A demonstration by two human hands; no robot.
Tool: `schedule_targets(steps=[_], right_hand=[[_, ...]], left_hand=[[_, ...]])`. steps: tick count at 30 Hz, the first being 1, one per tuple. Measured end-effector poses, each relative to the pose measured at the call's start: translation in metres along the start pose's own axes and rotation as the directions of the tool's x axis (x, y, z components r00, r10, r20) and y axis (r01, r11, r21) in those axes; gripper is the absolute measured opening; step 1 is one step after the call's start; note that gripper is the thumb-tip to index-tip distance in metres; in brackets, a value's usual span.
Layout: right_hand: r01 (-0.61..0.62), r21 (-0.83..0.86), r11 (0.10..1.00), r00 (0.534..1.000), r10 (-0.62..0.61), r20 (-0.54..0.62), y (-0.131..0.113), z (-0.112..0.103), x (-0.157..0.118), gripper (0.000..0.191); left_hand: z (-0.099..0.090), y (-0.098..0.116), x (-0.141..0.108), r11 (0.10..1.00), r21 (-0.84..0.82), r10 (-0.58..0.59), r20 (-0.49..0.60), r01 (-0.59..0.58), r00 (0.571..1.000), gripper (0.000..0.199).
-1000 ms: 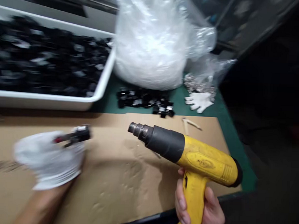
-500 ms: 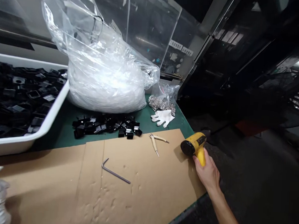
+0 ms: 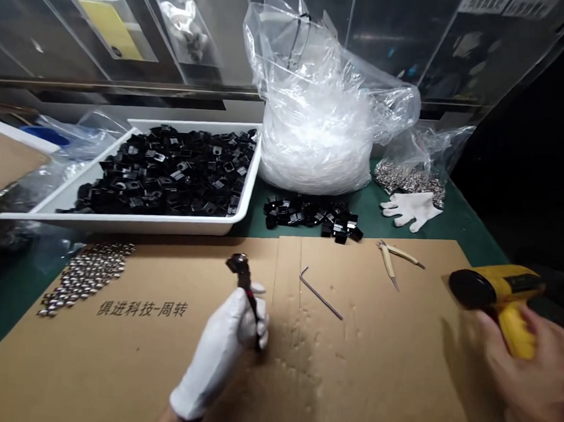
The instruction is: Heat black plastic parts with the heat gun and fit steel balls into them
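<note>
My left hand (image 3: pixel 228 334), in a white glove, is closed around a dark tool (image 3: pixel 253 303) with a black part at its top end, over the middle of the cardboard (image 3: pixel 160 368). At the right, my bare right hand (image 3: pixel 529 369) grips the yellow handle of a yellow and black heat gun (image 3: pixel 500 286), whose black end faces left. Between the hands an L-shaped hex key (image 3: pixel 322 295) lies on the cardboard. Pliers with cream handles (image 3: pixel 389 267) rest open nearer the heat gun.
Behind the cardboard are a white tray (image 3: pixel 144 224) of black parts, loose black parts (image 3: pixel 310 215), a large clear bag (image 3: pixel 318 137), a bag of metal pieces (image 3: pixel 407 173) and a white glove (image 3: pixel 412 208). Small metal pieces (image 3: pixel 87 276) lie at left.
The view has swung left, bringing the whole tray and the metal pieces into sight. My left hand and its tool have come fully into view. The heat gun is still in my right hand.
</note>
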State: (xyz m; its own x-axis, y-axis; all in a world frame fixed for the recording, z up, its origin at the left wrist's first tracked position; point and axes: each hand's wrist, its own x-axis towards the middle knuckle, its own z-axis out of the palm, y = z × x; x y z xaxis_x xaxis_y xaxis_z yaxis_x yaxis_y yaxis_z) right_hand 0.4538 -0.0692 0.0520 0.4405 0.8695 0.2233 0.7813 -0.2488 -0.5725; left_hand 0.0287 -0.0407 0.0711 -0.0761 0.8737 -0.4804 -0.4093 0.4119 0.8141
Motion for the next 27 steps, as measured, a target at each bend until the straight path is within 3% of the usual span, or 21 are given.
schedule_targets(steps=[1, 2, 5, 7, 9, 12, 17, 22, 25, 27], right_hand=[[0.2, -0.027, 0.979, 0.98, -0.2, -0.006, -0.019, 0.011, -0.008, 0.049], [0.302, 0.011, 0.953, 0.952, -0.303, 0.055, -0.039, 0.025, -0.015, 0.034], [0.486, 0.145, 0.862, 0.806, -0.505, 0.308, -0.097, 0.077, -0.034, 0.025], [0.534, 0.154, 0.831, 0.744, -0.549, 0.382, -0.128, 0.109, -0.042, 0.02], [0.54, 0.119, 0.833, 0.737, -0.536, 0.412, -0.148, 0.131, -0.047, 0.014], [0.52, 0.086, 0.85, 0.75, -0.502, 0.431, -0.161, 0.148, -0.048, 0.02], [0.431, 0.139, 0.892, 0.772, -0.444, 0.455, -0.155, 0.14, -0.046, 0.022], [0.233, 0.275, 0.933, 0.807, -0.344, 0.48, -0.159, 0.094, -0.056, 0.029], [0.142, 0.492, 0.859, 0.811, -0.386, 0.439, -0.168, 0.071, -0.067, 0.031], [0.144, 0.595, 0.79, 0.799, -0.448, 0.401, -0.172, 0.065, -0.074, 0.033]], left_hand=[[0.004, -0.007, -0.004, 0.999, 0.026, -0.041, 0.035, 0.04, 0.999, 0.046], [0.007, -0.014, -0.008, 0.996, 0.056, -0.074, 0.065, 0.07, 0.995, 0.046], [0.011, -0.032, -0.017, 0.987, 0.115, -0.122, 0.106, 0.11, 0.987, 0.045], [0.012, -0.04, -0.023, 0.984, 0.133, -0.133, 0.109, 0.118, 0.985, 0.044], [0.01, -0.045, -0.029, 0.98, 0.151, -0.145, 0.113, 0.128, 0.983, 0.044], [0.006, -0.047, -0.034, 0.98, 0.161, -0.144, 0.145, 0.121, 0.979, 0.043], [-0.006, -0.05, -0.034, 0.984, 0.141, -0.148, 0.298, 0.109, 0.943, 0.042], [-0.017, -0.053, -0.028, 0.988, 0.117, -0.139, 0.401, 0.099, 0.905, 0.042], [-0.022, -0.054, -0.026, 0.989, 0.094, -0.141, 0.435, 0.111, 0.889, 0.043], [-0.026, -0.055, -0.025, 0.989, 0.084, -0.147, 0.452, 0.122, 0.88, 0.043]])
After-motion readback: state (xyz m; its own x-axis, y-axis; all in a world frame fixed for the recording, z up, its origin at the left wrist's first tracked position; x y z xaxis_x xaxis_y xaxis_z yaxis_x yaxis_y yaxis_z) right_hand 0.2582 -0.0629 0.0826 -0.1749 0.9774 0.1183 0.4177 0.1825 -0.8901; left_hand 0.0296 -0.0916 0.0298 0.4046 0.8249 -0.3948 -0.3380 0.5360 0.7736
